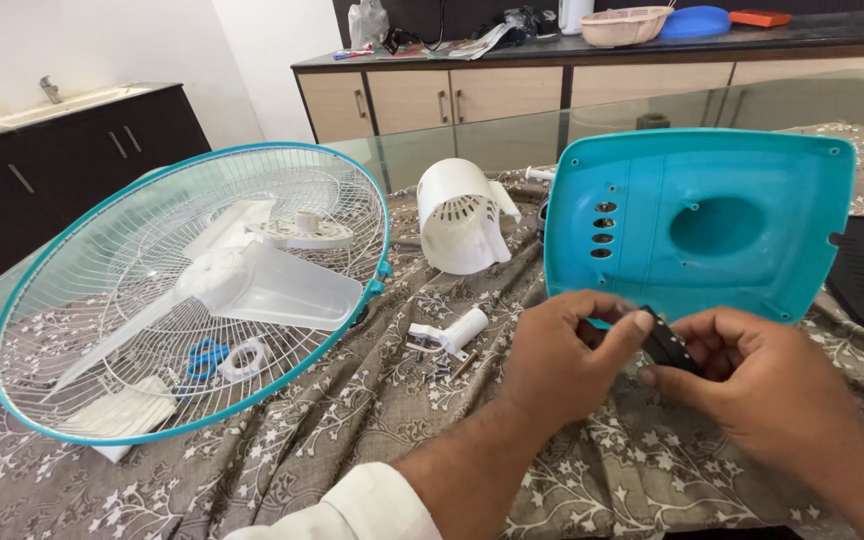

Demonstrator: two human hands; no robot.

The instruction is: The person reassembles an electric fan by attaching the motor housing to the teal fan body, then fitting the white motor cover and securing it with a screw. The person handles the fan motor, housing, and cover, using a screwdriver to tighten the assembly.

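small black switch block (pixel 666 343) | rectangular, tilted | pinched between both hands | just below turquoise base cover (pixel 697 220)

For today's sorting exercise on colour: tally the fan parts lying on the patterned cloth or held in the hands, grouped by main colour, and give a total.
Turquoise: 1, the base cover
White: 4, the wire guard, the blade, the motor housing, the small bracket
Black: 1, the small switch block held by left hand and right hand
Total: 6
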